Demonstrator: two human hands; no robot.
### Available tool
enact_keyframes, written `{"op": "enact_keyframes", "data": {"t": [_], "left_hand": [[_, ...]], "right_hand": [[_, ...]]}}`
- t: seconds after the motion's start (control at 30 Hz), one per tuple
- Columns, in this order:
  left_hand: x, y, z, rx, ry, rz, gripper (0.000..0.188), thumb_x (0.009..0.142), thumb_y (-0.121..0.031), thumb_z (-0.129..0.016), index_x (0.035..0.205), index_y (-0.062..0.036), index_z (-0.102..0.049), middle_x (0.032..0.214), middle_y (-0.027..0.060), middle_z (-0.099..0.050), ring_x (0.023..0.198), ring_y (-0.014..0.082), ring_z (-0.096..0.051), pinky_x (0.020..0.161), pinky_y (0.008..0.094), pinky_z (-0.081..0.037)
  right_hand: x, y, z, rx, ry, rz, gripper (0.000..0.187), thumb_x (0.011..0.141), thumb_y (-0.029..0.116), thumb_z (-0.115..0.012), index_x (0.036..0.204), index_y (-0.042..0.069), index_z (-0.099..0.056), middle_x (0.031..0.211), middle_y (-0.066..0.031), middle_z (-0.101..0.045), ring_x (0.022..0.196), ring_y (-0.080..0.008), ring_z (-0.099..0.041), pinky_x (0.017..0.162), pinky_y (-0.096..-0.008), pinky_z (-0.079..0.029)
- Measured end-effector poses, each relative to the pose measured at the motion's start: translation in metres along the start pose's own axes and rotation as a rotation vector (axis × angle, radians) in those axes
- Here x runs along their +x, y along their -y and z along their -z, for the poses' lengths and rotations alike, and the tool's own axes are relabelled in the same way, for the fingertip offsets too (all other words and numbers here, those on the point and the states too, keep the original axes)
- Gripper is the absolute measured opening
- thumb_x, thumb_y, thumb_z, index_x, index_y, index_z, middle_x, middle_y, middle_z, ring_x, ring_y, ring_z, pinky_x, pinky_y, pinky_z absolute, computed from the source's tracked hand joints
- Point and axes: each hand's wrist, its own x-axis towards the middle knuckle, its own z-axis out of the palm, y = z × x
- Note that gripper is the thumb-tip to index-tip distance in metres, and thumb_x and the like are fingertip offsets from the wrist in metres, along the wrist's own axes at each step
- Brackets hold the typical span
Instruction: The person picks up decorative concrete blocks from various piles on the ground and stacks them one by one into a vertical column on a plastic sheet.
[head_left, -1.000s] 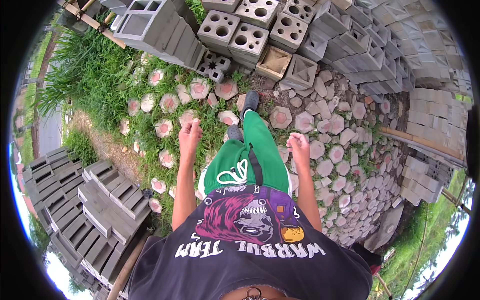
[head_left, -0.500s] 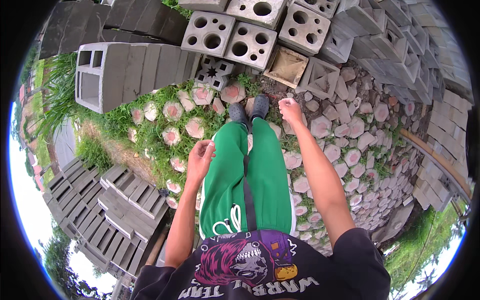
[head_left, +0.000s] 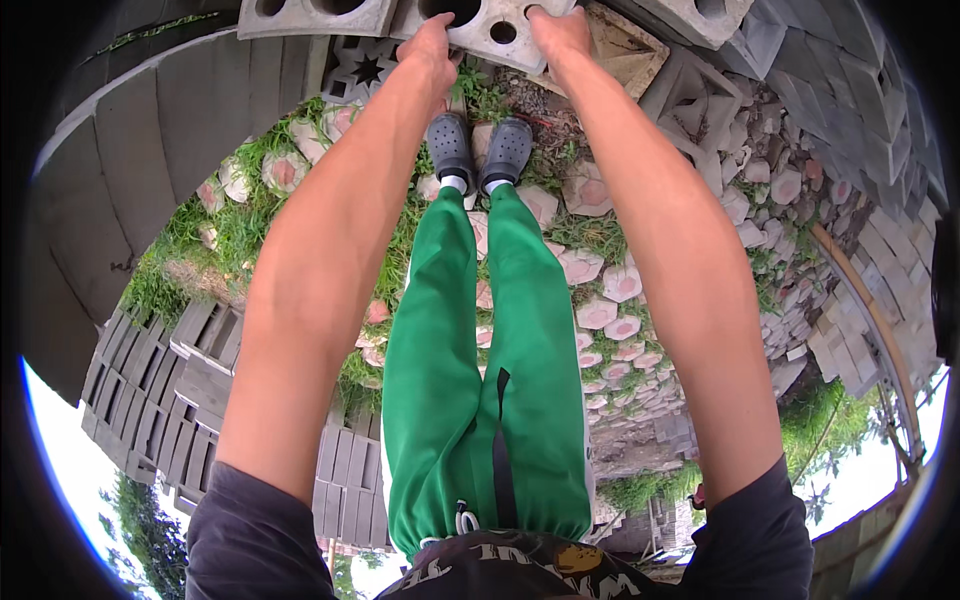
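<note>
At the top edge of the view, both my arms reach out to a grey concrete block point(head_left: 480, 38) with round holes of different sizes. My left hand point(head_left: 430, 52) grips its left side, the thumb by a large hole. Its right side is held by my right hand point(head_left: 562, 40), with the thumb at a smaller hole. The fingers are partly hidden, and the block's far part is cut off by the frame. Close by on the left is another holed block point(head_left: 325, 22). Below that one sits a grey block with a star-shaped opening point(head_left: 367, 68).
My feet in grey clogs point(head_left: 450, 145) stand on hexagonal pavers point(head_left: 598, 312) with grass between them. A square hollow block point(head_left: 622, 45) and a pyramid-patterned block point(head_left: 695, 98) lie to the right. Stacked blocks point(head_left: 150, 170) rise on the left, others point(head_left: 850, 110) at the far right.
Both hands have moved forward from beside my legs and taken hold of the holed block. My view has tilted and come closer to the blocks.
</note>
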Motion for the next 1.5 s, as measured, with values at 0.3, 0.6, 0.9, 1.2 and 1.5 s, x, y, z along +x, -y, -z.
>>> {"op": "enact_keyframes", "data": {"t": [0.3, 0.6, 0.9, 1.2, 1.5], "left_hand": [[0.008, 0.003, -0.005, 0.101, -0.139, -0.01, 0.045, 0.078, 0.001, -0.065, 0.117, 0.009, -0.044, 0.116, 0.0202, -0.054, 0.097, 0.0309, -0.061, 0.082, 0.0452, -0.056], [-0.02, 0.045, 0.043, 0.103, -0.059, 0.126, 0.043, 0.077, -0.004, -0.07, 0.113, 0.006, -0.049, 0.11, 0.018, -0.058, 0.098, 0.0261, -0.06, 0.086, 0.0434, -0.051], [-0.008, -0.012, 0.098, 0.168, 0.317, 0.175, 0.067, 0.083, -0.049, -0.065, 0.13, -0.0029, -0.05, 0.129, 0.0122, -0.054, 0.112, 0.0271, -0.054, 0.099, 0.0407, -0.037], [0.105, -0.017, 0.1, 0.389, 0.495, 0.313, 0.055, 0.098, -0.049, -0.018, 0.122, -0.0106, -0.05, 0.105, 0.0114, -0.063, 0.098, 0.0297, -0.057, 0.08, 0.0467, -0.047], [-0.062, 0.038, 0.194, 0.578, 0.32, -0.188, 0.063, 0.09, -0.061, -0.044, 0.098, -0.002, -0.065, 0.091, 0.0089, -0.065, 0.076, 0.0181, -0.054, 0.07, 0.0362, -0.045]], "right_hand": [[0.017, -0.024, -0.012, 0.303, 0.05, 0.119, 0.067, 0.074, 0.022, -0.067, 0.132, -0.001, -0.042, 0.121, -0.0213, -0.059, 0.111, -0.0313, -0.058, 0.093, -0.0374, -0.046], [-0.03, -0.067, 0.003, 0.494, 0.138, 0.073, 0.071, 0.072, -0.004, -0.06, 0.137, 0.002, -0.032, 0.124, -0.0154, -0.054, 0.113, -0.0255, -0.055, 0.095, -0.0347, -0.044], [-0.04, -0.056, 0.02, 0.364, 0.187, 0.012, 0.078, 0.07, 0.0, -0.064, 0.139, 0.001, -0.029, 0.124, -0.0166, -0.054, 0.111, -0.0251, -0.056, 0.091, -0.0348, -0.048], [-0.052, -0.047, -0.01, 0.569, 0.13, 0.077, 0.072, 0.072, 0.001, -0.06, 0.139, 0.001, -0.035, 0.12, -0.013, -0.057, 0.106, -0.0225, -0.058, 0.091, -0.0314, -0.045], [-0.196, -0.065, 0.051, 0.64, 0.139, -0.165, 0.05, 0.077, 0.005, -0.059, 0.126, -0.001, -0.05, 0.115, -0.0114, -0.061, 0.101, -0.0222, -0.06, 0.088, -0.0349, -0.048]]}}
